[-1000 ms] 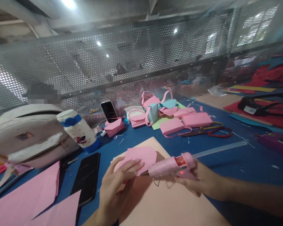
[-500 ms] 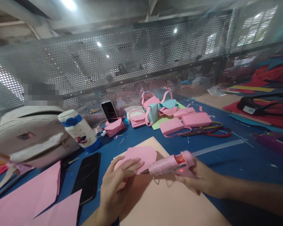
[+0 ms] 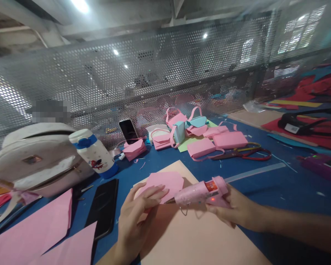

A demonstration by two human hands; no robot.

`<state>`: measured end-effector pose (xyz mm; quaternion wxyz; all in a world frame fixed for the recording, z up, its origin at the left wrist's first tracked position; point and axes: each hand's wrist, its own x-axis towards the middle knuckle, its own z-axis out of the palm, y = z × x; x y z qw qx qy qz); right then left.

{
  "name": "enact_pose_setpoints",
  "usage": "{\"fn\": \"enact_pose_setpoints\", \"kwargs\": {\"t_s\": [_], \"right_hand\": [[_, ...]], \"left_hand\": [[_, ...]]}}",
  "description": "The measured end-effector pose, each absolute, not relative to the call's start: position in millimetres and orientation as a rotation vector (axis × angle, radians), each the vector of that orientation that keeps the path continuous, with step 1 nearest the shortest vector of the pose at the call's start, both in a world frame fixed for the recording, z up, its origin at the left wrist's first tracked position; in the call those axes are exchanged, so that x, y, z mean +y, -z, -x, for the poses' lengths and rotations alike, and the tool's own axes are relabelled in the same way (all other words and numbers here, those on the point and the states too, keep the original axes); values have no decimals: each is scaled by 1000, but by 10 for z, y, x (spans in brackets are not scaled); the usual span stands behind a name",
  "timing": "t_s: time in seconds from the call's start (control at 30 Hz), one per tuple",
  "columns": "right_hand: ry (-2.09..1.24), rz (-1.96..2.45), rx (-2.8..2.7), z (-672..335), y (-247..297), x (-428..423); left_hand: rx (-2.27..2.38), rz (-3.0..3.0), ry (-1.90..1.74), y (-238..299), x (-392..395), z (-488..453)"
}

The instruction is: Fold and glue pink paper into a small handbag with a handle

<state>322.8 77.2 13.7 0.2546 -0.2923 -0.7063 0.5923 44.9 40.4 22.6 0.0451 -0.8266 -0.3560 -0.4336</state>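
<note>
My right hand point(image 3: 233, 211) grips a pink glitter glue gun point(image 3: 200, 192) with a red light lit, its nozzle aimed left at the lower edge of a folded pink paper piece point(image 3: 165, 182). My left hand point(image 3: 136, 217) rests on that piece, its fingers lying flat along the near edge and pressing it down. The piece lies on a peach cardboard sheet point(image 3: 193, 235) on the blue table point(image 3: 264, 187).
A black phone point(image 3: 102, 208) lies left of my left hand, with pink paper sheets point(image 3: 35, 232) nearer the edge. Behind stand a white bag point(image 3: 35, 158), a bottle point(image 3: 92, 151), a propped phone point(image 3: 128, 130), several pink paper purses point(image 3: 201, 138), scissors point(image 3: 246, 152) and a clear ruler point(image 3: 255, 172).
The glue gun and my right hand have shifted very slightly up and left; my left hand stays flat on the pink piece.
</note>
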Motion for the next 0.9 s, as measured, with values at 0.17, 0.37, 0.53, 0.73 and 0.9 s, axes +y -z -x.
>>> {"fn": "enact_pose_setpoints", "kwargs": {"t_s": [0.17, 0.37, 0.53, 0.73, 0.9], "right_hand": [[-1599, 790, -1924, -3238, -123, 777], [-1582, 791, -1894, -3251, -82, 783], [-1584, 799, -1900, -3263, -73, 788], [-1596, 825, -1868, -3260, -120, 775], [-1604, 835, -1860, -3280, -108, 782]], "left_hand": [[-1108, 2504, 1324, -251, 412, -457], [-1134, 2465, 1330, -265, 408, -469], [-1129, 2431, 1310, -281, 403, -471], [-1131, 2441, 1320, -291, 401, -460], [-1146, 2433, 1329, -258, 412, -426]]}}
